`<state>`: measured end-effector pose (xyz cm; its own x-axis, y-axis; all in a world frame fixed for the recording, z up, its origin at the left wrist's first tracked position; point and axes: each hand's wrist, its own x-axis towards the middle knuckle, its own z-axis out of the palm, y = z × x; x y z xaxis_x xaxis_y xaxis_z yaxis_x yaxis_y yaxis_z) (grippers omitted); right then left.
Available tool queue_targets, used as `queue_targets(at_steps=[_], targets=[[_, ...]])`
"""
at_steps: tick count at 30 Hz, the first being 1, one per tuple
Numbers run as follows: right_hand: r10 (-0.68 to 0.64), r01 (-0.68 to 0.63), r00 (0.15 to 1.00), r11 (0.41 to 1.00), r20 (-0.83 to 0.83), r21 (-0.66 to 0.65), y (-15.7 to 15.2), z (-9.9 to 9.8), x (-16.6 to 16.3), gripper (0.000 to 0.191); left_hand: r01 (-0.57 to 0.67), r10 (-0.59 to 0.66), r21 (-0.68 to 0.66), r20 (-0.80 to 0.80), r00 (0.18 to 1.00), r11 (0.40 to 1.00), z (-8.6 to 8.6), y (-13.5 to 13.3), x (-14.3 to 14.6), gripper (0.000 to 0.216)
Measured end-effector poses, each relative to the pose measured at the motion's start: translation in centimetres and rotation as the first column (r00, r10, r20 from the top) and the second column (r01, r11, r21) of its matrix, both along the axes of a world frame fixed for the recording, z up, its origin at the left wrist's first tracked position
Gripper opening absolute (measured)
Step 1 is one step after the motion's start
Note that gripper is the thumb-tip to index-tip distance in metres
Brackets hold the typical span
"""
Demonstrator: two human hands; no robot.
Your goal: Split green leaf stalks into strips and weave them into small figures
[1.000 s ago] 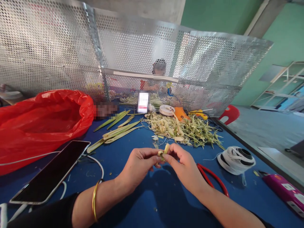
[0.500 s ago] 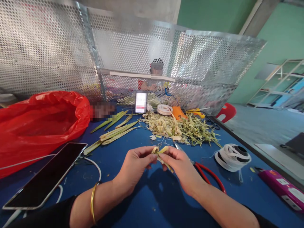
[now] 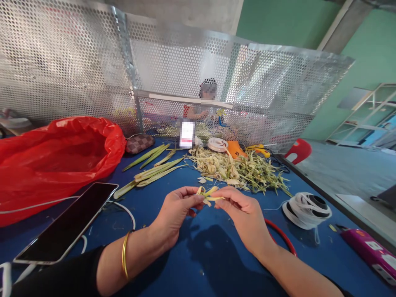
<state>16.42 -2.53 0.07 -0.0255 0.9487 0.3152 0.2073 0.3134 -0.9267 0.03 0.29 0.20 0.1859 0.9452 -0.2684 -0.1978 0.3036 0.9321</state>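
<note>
Above the middle of the blue table, my left hand [image 3: 184, 204] pinches a small folded piece of pale yellow-green leaf strip [image 3: 203, 194] with a loop at its top. My right hand [image 3: 239, 208] has thumb and fingers closed on one end of the same leaf strip, to the right of the loop. Behind my hands lies a heap of pale and green leaf scraps [image 3: 238, 169]. Longer leaf strips [image 3: 157, 171] rest to the left of it. Red-handled scissors [image 3: 284, 235] are partly hidden under my right hand and forearm.
A red plastic bag [image 3: 114, 140] and a tablet-like device [image 3: 68, 227] with a white cable are on the left. At right are a spool of white ribbon [image 3: 306, 210] and a purple box-shaped item [image 3: 369, 251]. A perforated metal screen [image 3: 173, 62] stands behind; a person sits beyond it.
My right hand has drawn a little to the right, away from the left, with a strip end stretched between them. The view has shifted slightly left, showing a checkered pouch.
</note>
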Motion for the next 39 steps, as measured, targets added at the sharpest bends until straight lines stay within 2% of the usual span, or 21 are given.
queue_targets(at_steps=[2, 7, 11, 15, 21, 28, 35, 39], targets=[[0.003, -0.003, 1.0, 0.999, -0.004, 0.036, 0.1, -0.1, 0.0, 0.012, 0.037, -0.035, 0.043, -0.044, 0.998, 0.998, -0.1, -0.1, 0.1, 0.027], [-0.043, 0.028, 0.992, 0.991, -0.115, -0.127, 0.0, -0.2, -0.5, 0.008, 0.081, -0.066, 0.105, -0.139, 0.988, 0.991, -0.1, -0.6, 0.4, 0.024], [-0.063, 0.034, 0.986, 0.984, -0.156, -0.177, -0.1, -0.3, -0.8, 0.007, 0.077, -0.054, 0.118, -0.184, 0.981, 0.99, 0.0, -0.9, 0.6, 0.022], [-0.054, 0.037, 0.995, 0.982, -0.086, -0.187, -0.4, -0.4, -0.9, 0.01, 0.057, -0.025, 0.156, -0.201, 0.979, 0.986, 0.0, -0.9, 0.7, 0.018], [-0.116, 0.124, 0.992, 0.975, 0.052, -0.182, -0.5, -0.5, -0.8, 0.013, 0.069, -0.014, 0.212, -0.249, 0.968, 0.975, -0.4, -0.7, 0.6, 0.015], [-0.041, 0.073, 0.988, 0.972, 0.145, -0.222, -0.1, -0.2, -0.4, 0.032, 0.145, -0.003, 0.349, -0.376, 0.927, 0.926, -1.1, -0.8, 0.4, 0.011], [0.001, 0.016, 0.998, 0.952, 0.056, -0.305, 0.0, -0.8, -0.5, 0.033, 0.261, 0.03, 0.425, -0.568, 0.822, 0.867, -0.8, -1.1, 0.1, 0.003], [0.027, -0.01, 0.999, 0.939, 0.044, -0.343, 0.1, -0.9, -0.2, 0.03, 0.291, 0.048, 0.462, -0.594, 0.803, 0.838, -0.8, -1.2, 0.1, 0.001]])
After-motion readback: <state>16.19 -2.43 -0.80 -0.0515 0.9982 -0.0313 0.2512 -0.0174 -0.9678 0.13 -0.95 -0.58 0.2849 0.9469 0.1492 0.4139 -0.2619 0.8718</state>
